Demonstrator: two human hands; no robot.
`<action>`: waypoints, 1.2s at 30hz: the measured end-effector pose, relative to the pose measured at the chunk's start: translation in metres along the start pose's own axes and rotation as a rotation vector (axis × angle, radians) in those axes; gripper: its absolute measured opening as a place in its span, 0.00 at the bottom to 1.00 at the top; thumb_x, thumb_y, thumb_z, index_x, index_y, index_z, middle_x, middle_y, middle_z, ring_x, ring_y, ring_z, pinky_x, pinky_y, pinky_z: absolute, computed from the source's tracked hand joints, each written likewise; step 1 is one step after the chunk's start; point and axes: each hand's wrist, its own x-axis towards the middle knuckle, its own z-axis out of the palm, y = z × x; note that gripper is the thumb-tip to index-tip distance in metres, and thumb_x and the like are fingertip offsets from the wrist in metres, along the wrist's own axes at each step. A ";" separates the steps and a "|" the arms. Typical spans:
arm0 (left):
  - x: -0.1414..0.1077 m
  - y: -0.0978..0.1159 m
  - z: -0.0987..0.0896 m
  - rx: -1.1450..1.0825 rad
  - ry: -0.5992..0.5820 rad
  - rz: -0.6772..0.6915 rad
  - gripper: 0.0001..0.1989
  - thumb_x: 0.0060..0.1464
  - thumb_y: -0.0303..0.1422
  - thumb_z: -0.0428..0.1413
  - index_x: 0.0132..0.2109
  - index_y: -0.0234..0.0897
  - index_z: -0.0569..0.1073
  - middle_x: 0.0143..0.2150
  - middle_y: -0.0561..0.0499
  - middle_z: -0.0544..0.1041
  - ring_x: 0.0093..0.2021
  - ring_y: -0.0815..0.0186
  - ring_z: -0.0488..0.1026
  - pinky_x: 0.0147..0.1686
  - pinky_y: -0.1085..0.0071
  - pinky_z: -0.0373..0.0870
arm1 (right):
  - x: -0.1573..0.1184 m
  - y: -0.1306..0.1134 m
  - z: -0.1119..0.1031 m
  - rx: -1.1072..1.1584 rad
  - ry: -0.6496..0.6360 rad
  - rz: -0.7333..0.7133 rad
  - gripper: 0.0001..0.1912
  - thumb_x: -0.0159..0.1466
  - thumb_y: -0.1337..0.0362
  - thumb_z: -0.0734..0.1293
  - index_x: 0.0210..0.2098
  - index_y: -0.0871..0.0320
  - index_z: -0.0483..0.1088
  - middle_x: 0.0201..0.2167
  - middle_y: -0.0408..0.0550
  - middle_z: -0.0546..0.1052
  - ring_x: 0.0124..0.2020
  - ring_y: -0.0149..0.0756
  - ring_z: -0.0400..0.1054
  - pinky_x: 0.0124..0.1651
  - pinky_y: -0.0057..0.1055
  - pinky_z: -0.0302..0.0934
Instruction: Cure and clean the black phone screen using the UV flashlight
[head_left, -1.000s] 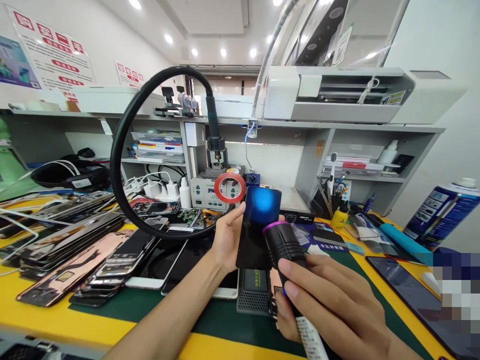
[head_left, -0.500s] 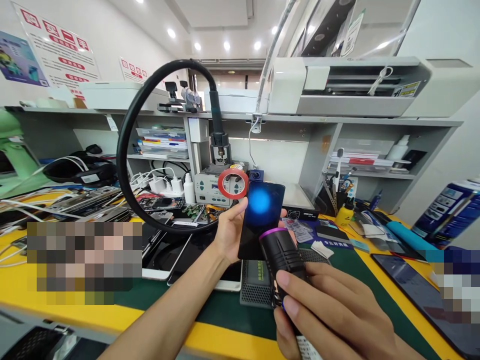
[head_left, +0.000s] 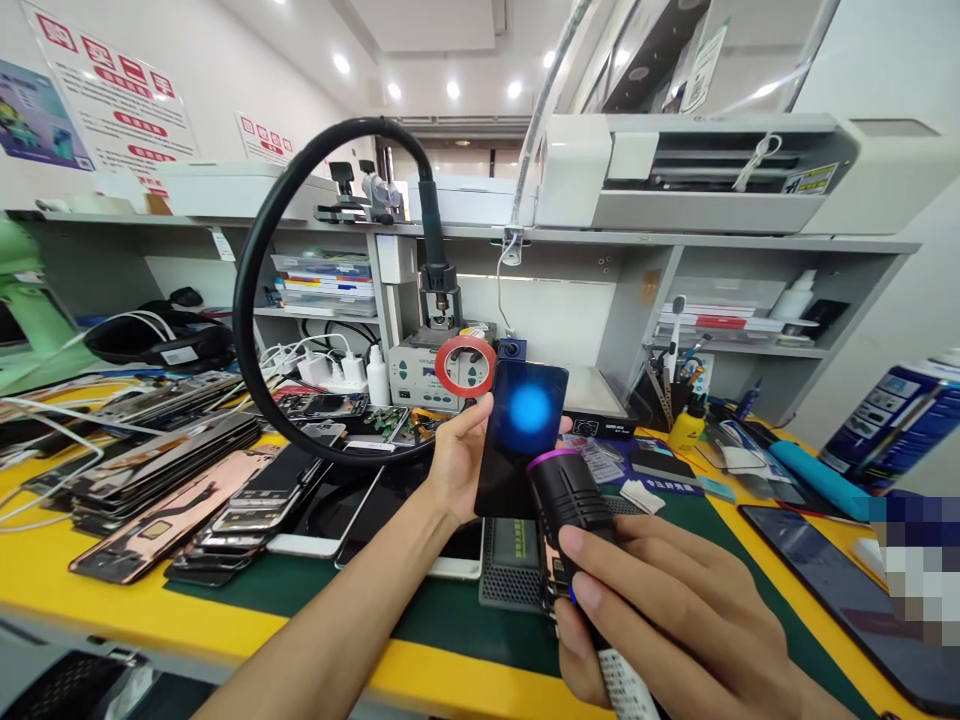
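Observation:
Upright in my left hand [head_left: 454,462] is a dark, glossy phone screen [head_left: 504,475], gripped by its edges with the thumb on the left side and a fingertip showing at the right. My right hand [head_left: 682,600] is wrapped round a black flashlight [head_left: 571,497] with a purple ring at its head. Its beam makes a round blue spot on the upper part of the screen, and the two stay apart. Behind the screen, a red tape roll [head_left: 442,375] stands in front of a grey control box [head_left: 412,375].
Stacked phone screens [head_left: 161,460] cover the left of the yellow bench. White-edged tablets [head_left: 315,543] lie beside my left forearm on the green mat [head_left: 450,628]. A black hose [head_left: 244,290] arches behind. At right are a large dark screen [head_left: 832,590] and a blue spray can [head_left: 892,420].
The flashlight has shifted slightly to the right, and the blue spot has slid right and a little down on the screen. My left hand has hardly moved.

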 end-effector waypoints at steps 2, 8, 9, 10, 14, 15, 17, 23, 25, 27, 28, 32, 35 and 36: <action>0.000 0.000 -0.001 0.000 0.025 0.017 0.25 0.61 0.45 0.51 0.51 0.26 0.77 0.44 0.37 0.82 0.48 0.47 0.78 0.54 0.54 0.68 | -0.001 0.001 0.000 0.008 0.009 0.001 0.02 0.62 0.72 0.70 0.36 0.61 0.73 0.36 0.46 0.82 0.29 0.30 0.74 0.38 0.33 0.72; 0.002 0.003 -0.003 -0.024 0.102 0.043 0.25 0.60 0.46 0.52 0.49 0.26 0.78 0.45 0.37 0.82 0.47 0.50 0.79 0.54 0.57 0.68 | -0.003 0.002 0.002 -0.022 0.058 0.016 0.01 0.63 0.71 0.69 0.35 0.61 0.73 0.35 0.47 0.81 0.28 0.30 0.73 0.37 0.32 0.71; 0.002 0.003 -0.003 -0.027 0.087 0.039 0.26 0.60 0.46 0.52 0.50 0.26 0.78 0.45 0.37 0.82 0.47 0.50 0.79 0.54 0.57 0.68 | -0.003 0.002 0.002 -0.020 0.066 0.014 0.01 0.63 0.71 0.69 0.35 0.62 0.73 0.35 0.47 0.81 0.29 0.30 0.73 0.38 0.33 0.71; 0.002 0.004 -0.004 -0.026 0.066 0.029 0.26 0.61 0.46 0.51 0.51 0.26 0.78 0.45 0.36 0.81 0.47 0.49 0.79 0.53 0.57 0.68 | -0.003 0.002 0.002 -0.015 0.070 0.013 0.01 0.62 0.71 0.70 0.35 0.62 0.73 0.35 0.48 0.81 0.29 0.31 0.73 0.39 0.33 0.72; 0.001 0.005 -0.004 -0.010 -0.030 -0.034 0.32 0.61 0.50 0.48 0.54 0.24 0.76 0.46 0.34 0.81 0.47 0.49 0.78 0.51 0.57 0.69 | -0.002 0.001 0.001 0.012 0.036 0.008 0.03 0.62 0.72 0.70 0.37 0.61 0.73 0.37 0.48 0.81 0.33 0.32 0.74 0.45 0.34 0.72; 0.000 0.005 -0.004 -0.004 -0.047 -0.050 0.33 0.61 0.50 0.48 0.55 0.22 0.75 0.46 0.34 0.81 0.46 0.49 0.78 0.51 0.57 0.69 | -0.002 0.001 0.000 0.016 0.025 0.006 0.04 0.62 0.72 0.70 0.37 0.61 0.73 0.37 0.47 0.81 0.34 0.33 0.74 0.46 0.34 0.73; -0.001 0.005 -0.003 0.001 -0.062 -0.071 0.34 0.60 0.50 0.48 0.55 0.20 0.75 0.45 0.32 0.81 0.46 0.50 0.78 0.52 0.57 0.68 | -0.002 0.002 -0.002 0.018 0.009 0.002 0.04 0.62 0.71 0.70 0.37 0.60 0.73 0.37 0.47 0.81 0.34 0.32 0.74 0.45 0.33 0.73; -0.001 0.003 -0.003 -0.033 -0.035 -0.044 0.30 0.60 0.46 0.51 0.56 0.21 0.75 0.51 0.34 0.79 0.48 0.51 0.78 0.54 0.58 0.67 | -0.001 0.001 0.002 -0.007 0.053 0.020 0.04 0.61 0.72 0.71 0.36 0.60 0.72 0.36 0.48 0.81 0.32 0.32 0.74 0.46 0.33 0.73; 0.000 0.003 -0.005 -0.014 -0.040 -0.023 0.30 0.60 0.46 0.50 0.56 0.21 0.74 0.51 0.33 0.79 0.48 0.49 0.78 0.53 0.57 0.68 | -0.001 0.000 0.004 -0.014 0.096 0.023 0.04 0.61 0.72 0.71 0.35 0.61 0.73 0.36 0.48 0.81 0.31 0.32 0.74 0.46 0.34 0.73; 0.002 0.002 -0.006 0.009 -0.033 0.001 0.30 0.60 0.46 0.51 0.56 0.22 0.74 0.49 0.33 0.80 0.48 0.47 0.78 0.52 0.56 0.69 | -0.001 -0.001 0.005 -0.020 0.110 0.025 0.03 0.61 0.72 0.71 0.34 0.61 0.73 0.35 0.48 0.81 0.31 0.32 0.74 0.45 0.34 0.73; 0.002 0.002 -0.006 0.018 -0.024 0.008 0.29 0.60 0.45 0.51 0.56 0.23 0.74 0.48 0.33 0.80 0.48 0.47 0.78 0.52 0.56 0.69 | -0.001 -0.001 0.006 -0.019 0.110 0.028 0.03 0.61 0.72 0.71 0.34 0.61 0.73 0.35 0.48 0.81 0.31 0.32 0.74 0.45 0.34 0.73; 0.002 0.002 -0.004 0.021 0.028 0.039 0.28 0.59 0.44 0.52 0.57 0.26 0.74 0.46 0.36 0.81 0.45 0.49 0.79 0.50 0.57 0.70 | -0.001 0.000 0.007 -0.013 0.113 0.034 0.03 0.60 0.72 0.71 0.34 0.61 0.73 0.35 0.48 0.81 0.30 0.31 0.74 0.46 0.33 0.73; 0.001 0.004 -0.004 0.022 0.042 0.045 0.29 0.58 0.45 0.54 0.54 0.24 0.75 0.43 0.36 0.82 0.43 0.52 0.79 0.48 0.60 0.71 | -0.002 0.000 0.010 -0.001 0.136 0.030 0.03 0.60 0.72 0.71 0.34 0.61 0.73 0.36 0.48 0.81 0.32 0.31 0.74 0.45 0.33 0.73; 0.001 0.004 -0.005 0.020 0.041 0.037 0.29 0.57 0.46 0.54 0.54 0.23 0.75 0.42 0.35 0.82 0.42 0.53 0.79 0.48 0.60 0.71 | -0.003 0.001 0.011 0.010 0.146 0.035 0.04 0.60 0.73 0.72 0.34 0.61 0.73 0.36 0.48 0.82 0.32 0.31 0.74 0.45 0.33 0.72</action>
